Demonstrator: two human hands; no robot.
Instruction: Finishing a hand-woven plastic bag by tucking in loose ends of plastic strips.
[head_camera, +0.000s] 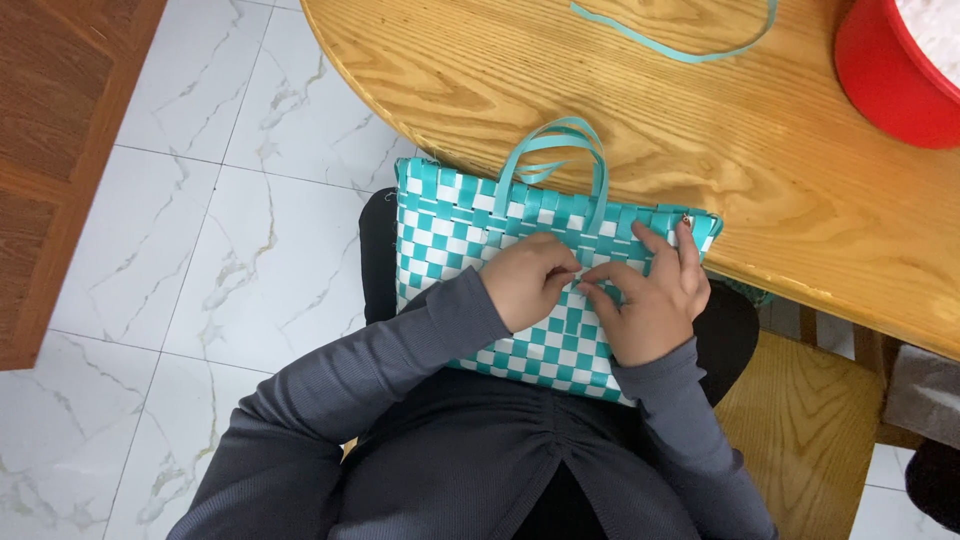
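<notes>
- Left hand (530, 280) lies knuckles-up on the woven bag (460, 225), fingers curled in, fingertips pinched together at the bag's middle.
- Right hand (650, 300) rests flat-ish on the bag just beside the left; index and thumb pinch toward the left fingertips, the other fingers spread toward the bag's upper right edge.
- The two hands' fingertips meet at one spot on the weave; what they pinch is too small to tell, probably a strip.
- Both arms in dark grey sleeves, elbows bent, coming in from the bottom.
- Bag, teal and white checks, lies on the lap, top edge leaning on the table (720, 130) rim; its handles (555, 140) rest on the tabletop.
- Loose teal strip (670, 50) on the table, cut off at the top.
- Red bowl (885, 80) at the top right, partly out of frame.
- Bag's lower part is hidden by hands and sleeves.
</notes>
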